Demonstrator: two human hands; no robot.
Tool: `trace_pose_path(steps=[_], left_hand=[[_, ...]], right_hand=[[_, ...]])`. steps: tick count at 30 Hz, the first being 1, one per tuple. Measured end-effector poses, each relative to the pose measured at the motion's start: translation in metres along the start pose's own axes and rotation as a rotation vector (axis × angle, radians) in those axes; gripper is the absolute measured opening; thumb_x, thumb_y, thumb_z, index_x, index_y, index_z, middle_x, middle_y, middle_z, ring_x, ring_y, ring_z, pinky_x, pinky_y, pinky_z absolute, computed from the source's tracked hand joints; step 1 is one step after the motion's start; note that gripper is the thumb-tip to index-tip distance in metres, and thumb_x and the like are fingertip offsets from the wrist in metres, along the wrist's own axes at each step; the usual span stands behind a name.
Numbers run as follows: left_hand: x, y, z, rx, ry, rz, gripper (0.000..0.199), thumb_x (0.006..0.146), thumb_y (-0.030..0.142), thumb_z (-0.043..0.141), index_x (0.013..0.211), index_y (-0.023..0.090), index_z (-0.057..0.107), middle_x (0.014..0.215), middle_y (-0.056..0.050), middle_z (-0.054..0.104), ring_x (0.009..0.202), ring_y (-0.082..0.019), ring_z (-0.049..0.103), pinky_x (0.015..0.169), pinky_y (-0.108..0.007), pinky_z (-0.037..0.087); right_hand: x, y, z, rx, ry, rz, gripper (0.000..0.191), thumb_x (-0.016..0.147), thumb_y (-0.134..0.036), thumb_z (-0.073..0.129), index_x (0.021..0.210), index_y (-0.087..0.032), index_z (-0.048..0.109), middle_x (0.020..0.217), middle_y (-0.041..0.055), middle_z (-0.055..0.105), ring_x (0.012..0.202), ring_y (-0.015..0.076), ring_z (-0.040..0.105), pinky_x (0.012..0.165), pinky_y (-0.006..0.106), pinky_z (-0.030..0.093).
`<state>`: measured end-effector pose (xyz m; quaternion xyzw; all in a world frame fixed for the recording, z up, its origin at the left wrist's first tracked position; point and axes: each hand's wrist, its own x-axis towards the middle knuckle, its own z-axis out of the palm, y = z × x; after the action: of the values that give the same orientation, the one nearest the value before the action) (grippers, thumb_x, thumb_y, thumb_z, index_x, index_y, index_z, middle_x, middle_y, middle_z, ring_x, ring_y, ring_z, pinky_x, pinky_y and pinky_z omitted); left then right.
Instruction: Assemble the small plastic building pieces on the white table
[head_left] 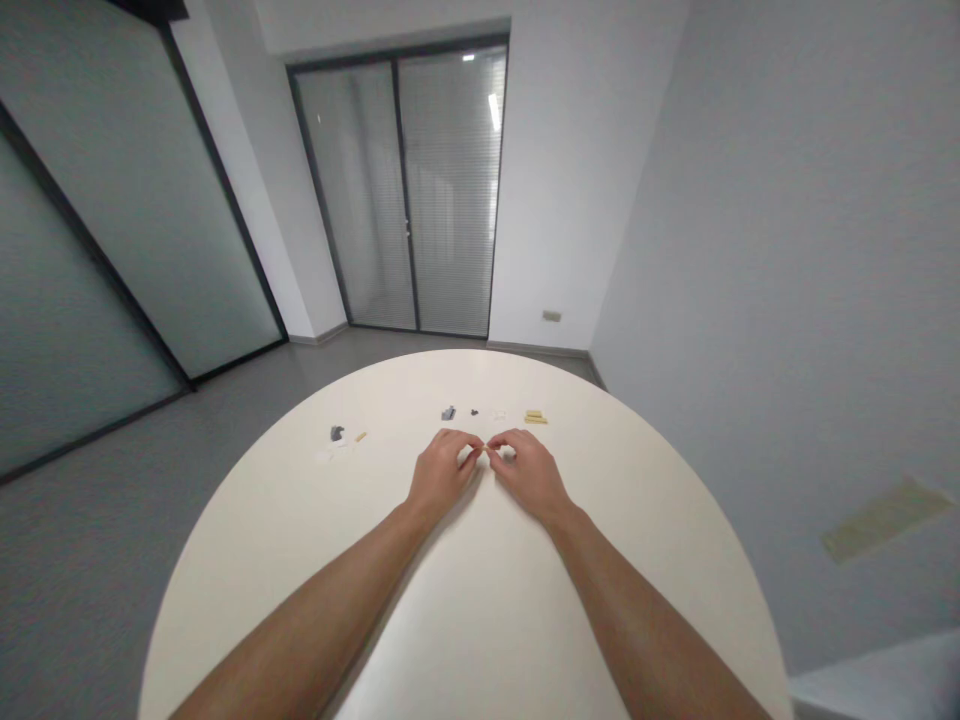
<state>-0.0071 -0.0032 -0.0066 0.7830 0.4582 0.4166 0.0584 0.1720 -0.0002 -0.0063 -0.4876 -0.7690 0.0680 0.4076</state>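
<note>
Over the middle of the round white table, my left hand and my right hand meet at the fingertips. Both hands pinch a tiny yellowish piece between them; its shape is too small to make out. Just beyond the hands lie grey pieces, a small dark piece, faint white pieces and yellow strips. Farther left on the tabletop are dark grey pieces and a short yellow piece, with some whitish bits beside them.
Past the table's far edge stand a glass door with blinds and white walls. Frosted glass panels rise at the left. A plain wall with a strip of tape runs along the right.
</note>
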Motion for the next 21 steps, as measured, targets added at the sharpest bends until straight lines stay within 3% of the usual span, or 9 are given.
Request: trace_pose_path(steps=[21], left_hand=[[0.0005, 0.0010, -0.0005, 0.008, 0.001, -0.022, 0.012, 0.090, 0.016, 0.059, 0.096, 0.023, 0.067, 0.099, 0.000, 0.071, 0.102, -0.018, 0.060, 0.091, -0.032, 0.048]], right_hand=[[0.0000, -0.0034, -0.0030, 0.005, -0.009, 0.008, 0.010, 0.088, -0.024, 0.060, 0.093, -0.023, 0.069, 0.096, 0.0036, 0.072, 0.096, 0.0201, 0.062, 0.086, 0.034, 0.047]])
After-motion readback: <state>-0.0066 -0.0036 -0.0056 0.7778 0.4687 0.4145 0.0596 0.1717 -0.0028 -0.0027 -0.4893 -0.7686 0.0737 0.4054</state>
